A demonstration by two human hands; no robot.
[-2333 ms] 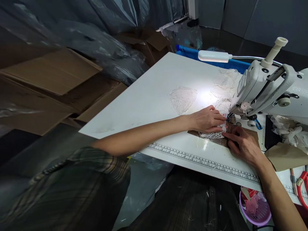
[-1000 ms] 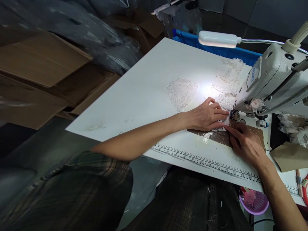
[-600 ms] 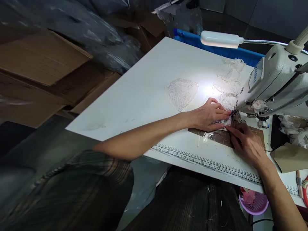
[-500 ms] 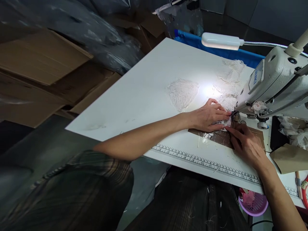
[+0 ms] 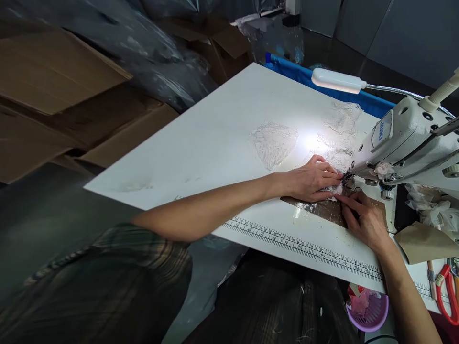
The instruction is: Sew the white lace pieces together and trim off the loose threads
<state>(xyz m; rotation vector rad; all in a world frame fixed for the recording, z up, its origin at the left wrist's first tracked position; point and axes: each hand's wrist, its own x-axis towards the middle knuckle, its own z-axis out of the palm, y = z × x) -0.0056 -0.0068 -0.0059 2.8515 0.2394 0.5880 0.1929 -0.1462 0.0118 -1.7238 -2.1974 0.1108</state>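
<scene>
My left hand lies with stretched fingers on white lace fabric, its fingertips close to the presser foot of a white sewing machine. To the right, my right hand has its thumb and index finger closed at the near edge of the lace, just in front of the needle area. Both hands rest over a brown plate on the white table. The needle and the bit of lace under the foot are partly hidden by fingers. Another fan-shaped lace piece lies flat to the left.
A white lamp lights the table from above. A printed ruler runs along the front edge. At right lie brown paper, red-handled scissors and whitish scraps. A purple basket hangs below; cardboard boxes stand left.
The camera view has shifted slightly, bringing more of the scissors into sight. Both hands stay at the lace by the presser foot, with hardly any movement between the frames.
</scene>
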